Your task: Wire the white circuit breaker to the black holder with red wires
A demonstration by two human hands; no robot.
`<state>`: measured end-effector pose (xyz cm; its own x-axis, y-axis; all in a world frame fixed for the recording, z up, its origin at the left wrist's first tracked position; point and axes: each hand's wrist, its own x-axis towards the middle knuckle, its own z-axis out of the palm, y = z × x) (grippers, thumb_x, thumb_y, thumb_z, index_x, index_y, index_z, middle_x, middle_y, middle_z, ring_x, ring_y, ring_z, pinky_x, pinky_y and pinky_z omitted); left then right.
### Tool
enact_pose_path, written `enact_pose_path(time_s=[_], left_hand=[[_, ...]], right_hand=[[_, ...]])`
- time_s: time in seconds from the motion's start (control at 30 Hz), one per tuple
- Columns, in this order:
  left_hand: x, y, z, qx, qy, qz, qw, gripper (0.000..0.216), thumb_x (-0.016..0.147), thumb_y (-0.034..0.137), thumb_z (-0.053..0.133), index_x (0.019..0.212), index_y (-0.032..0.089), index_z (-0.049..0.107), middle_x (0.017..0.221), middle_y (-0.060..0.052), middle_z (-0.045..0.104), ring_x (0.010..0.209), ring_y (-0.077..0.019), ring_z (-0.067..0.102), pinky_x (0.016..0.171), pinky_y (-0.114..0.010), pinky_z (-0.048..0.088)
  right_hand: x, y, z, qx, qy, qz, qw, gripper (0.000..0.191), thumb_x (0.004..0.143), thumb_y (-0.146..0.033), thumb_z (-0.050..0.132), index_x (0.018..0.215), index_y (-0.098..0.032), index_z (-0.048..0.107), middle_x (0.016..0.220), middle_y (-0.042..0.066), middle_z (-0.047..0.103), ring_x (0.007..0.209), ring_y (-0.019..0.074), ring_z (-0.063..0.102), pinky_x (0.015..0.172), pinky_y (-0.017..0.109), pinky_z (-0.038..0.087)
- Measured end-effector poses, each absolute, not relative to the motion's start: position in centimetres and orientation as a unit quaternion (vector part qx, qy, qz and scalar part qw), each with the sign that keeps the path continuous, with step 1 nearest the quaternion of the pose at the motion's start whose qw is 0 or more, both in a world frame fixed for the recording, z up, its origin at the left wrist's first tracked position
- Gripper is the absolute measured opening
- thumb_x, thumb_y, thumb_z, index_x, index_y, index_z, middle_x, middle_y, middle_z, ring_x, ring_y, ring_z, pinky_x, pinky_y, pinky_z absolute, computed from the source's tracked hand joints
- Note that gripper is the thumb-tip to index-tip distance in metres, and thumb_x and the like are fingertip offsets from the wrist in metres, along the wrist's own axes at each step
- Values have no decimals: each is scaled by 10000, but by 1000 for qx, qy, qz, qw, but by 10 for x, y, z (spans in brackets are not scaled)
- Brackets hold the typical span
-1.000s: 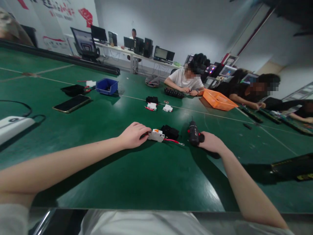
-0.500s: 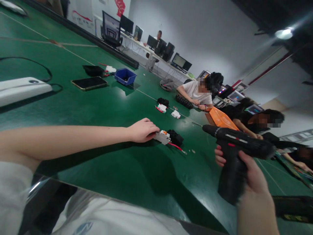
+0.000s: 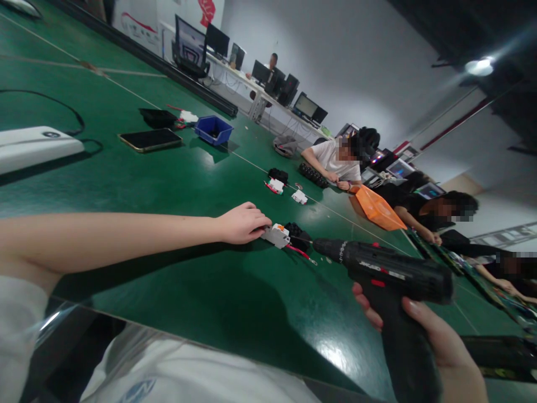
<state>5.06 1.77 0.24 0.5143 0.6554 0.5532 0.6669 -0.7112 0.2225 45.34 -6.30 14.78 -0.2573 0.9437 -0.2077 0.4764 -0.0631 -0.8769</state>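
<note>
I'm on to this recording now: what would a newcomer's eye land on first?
Probably the big black power drill at lower right, gripped in the right hand, its bit pointing left. Next, near the middle, the white block with an orange switch, held by the left hand; whether the bit touches it is unclear. Farther back, right of centre, the orange bin stands out against the green table.

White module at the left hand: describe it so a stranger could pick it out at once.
On the green table, find the left hand near the picture's middle. The white module is at its fingertips, beside a black block. Unlike the white pieces farther back, it is in the hand's grasp and shows an orange part on top.
</note>
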Motion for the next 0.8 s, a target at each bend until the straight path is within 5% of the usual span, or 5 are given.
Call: enact_pose_path(time_s=[0.2, 0.37, 0.8], left_hand=[[50, 19, 1, -877, -377, -295, 36, 228, 978, 271, 500, 1151, 215, 637, 1035, -41, 755, 954, -190, 682, 941, -370, 364], [50, 19, 1, -877, -376, -297, 43, 220, 974, 262, 506, 1147, 213, 632, 1027, -37, 755, 944, -186, 682, 930, -368, 362], [50, 17, 3, -875, -374, -306, 39, 215, 963, 254, 517, 1136, 215, 640, 1013, -43, 757, 929, -188, 684, 925, -363, 364]], right_hand=[[446, -62, 151, -536, -493, 628, 273, 626, 788, -529, 764, 1302, -185, 669, 1248, 213, 713, 1106, 372, 711, 935, 479, 609], [443, -67, 156, -548, -461, 640, 279, 632, 758, -500, 813, 1298, -198, 679, 1215, 196, 731, 1097, 364, 714, 939, 470, 610], [429, -70, 157, -536, -458, 642, 301, 424, 697, -452, 888, 1029, -211, 784, 1102, 143, 771, 922, 258, 754, 719, 280, 637]])
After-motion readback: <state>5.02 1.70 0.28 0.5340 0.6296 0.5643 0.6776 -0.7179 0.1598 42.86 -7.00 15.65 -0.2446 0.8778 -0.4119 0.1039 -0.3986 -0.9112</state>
